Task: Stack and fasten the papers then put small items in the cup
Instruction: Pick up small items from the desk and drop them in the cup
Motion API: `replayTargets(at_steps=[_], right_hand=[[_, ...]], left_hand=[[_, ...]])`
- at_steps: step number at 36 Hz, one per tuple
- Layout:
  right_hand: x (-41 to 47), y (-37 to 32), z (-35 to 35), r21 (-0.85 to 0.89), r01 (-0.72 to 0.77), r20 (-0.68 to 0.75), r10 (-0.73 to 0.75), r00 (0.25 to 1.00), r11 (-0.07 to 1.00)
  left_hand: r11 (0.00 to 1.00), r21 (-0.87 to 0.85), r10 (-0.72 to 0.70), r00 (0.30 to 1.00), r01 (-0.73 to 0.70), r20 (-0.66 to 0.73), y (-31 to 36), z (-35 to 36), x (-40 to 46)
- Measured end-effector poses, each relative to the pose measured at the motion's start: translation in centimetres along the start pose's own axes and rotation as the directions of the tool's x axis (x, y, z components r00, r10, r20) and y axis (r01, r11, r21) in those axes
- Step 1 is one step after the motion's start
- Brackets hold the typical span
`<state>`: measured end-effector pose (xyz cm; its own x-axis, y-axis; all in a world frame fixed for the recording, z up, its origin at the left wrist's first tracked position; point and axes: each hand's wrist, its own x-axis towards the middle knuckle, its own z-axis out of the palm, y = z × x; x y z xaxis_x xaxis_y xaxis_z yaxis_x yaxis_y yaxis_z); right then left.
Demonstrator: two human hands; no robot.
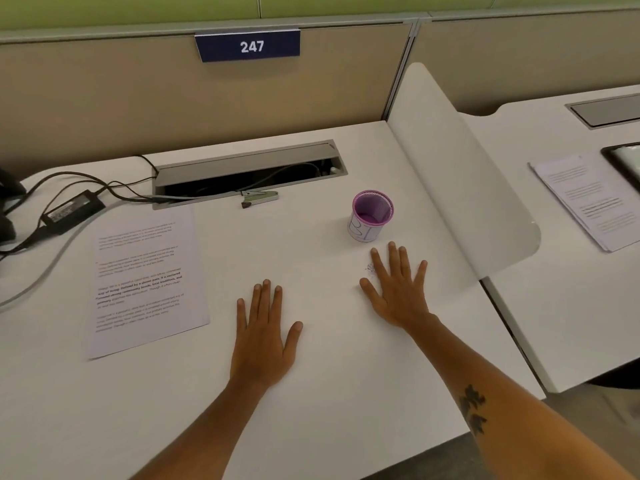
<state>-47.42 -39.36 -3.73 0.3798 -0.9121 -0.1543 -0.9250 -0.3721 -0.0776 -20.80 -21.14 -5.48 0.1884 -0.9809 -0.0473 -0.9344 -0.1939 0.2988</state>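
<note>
Two hands lie flat on the white desk (329,393), palms down, fingers straight and spread, neither holding anything. The left hand (265,336) rests near the middle of the desk; the right hand (398,291) lies farther off and to the right, its arm showing a dark tattoo (473,408).

Just beside the right hand's index finger, on its left side, sits a tiny cluster of small items (370,268) (too small to tell what they are, though they glint like metal). Whether the finger touches them I cannot tell.

The cup (371,215), a purple mesh one with a pale wrap round its lower wall, stands upright just beyond the right hand's fingertips, apart from them.

To the left of the left hand, apart from it, lies the paper stack (147,284), printed side up, slightly turned on the desk. Its edges look aligned; how many sheets it holds cannot be told.

At the far side, a stapler (259,198) lies by the front edge of the open cable tray (249,171). Left of the tray sits a black power adapter (72,211) with cables running off it.

A blue sign (247,46) on the partition reads 247. Beyond the white divider (460,188), the neighbouring desk on the right carries another pile of printed sheets (585,202).
</note>
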Motion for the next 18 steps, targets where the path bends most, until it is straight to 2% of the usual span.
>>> replayTargets(at_steps=[4,7,14,16,18], right_hand=[[0.6,0.9,-0.5,0.050,0.074,0.030,-0.075,0.997,0.996],[1.1,1.3,-1.0,0.104,0.061,0.028,-0.064,0.998,0.993],[0.7,1.5,-1.2,0.093,0.134,0.039,-0.139,0.990,0.987],[0.5,1.8,-1.3,0.139,0.115,0.033,-0.121,0.992,0.984],[-0.1,1.6,-1.0,0.177,0.041,0.003,-0.043,0.999,0.983]], left_hand=[[1.000,0.000,-0.003,1.000,0.003,0.001,0.0,-0.1,0.0],[1.000,-0.009,-0.002,1.000,0.002,-0.009,0.0,-0.1,0.0],[1.000,-0.004,-0.002,1.000,0.002,-0.010,0.1,-0.1,0.0],[1.000,-0.006,-0.003,1.000,0.003,-0.011,0.1,-0.1,0.0],[1.000,-0.009,-0.005,1.000,0.005,-0.012,0.1,-0.1,0.0]])
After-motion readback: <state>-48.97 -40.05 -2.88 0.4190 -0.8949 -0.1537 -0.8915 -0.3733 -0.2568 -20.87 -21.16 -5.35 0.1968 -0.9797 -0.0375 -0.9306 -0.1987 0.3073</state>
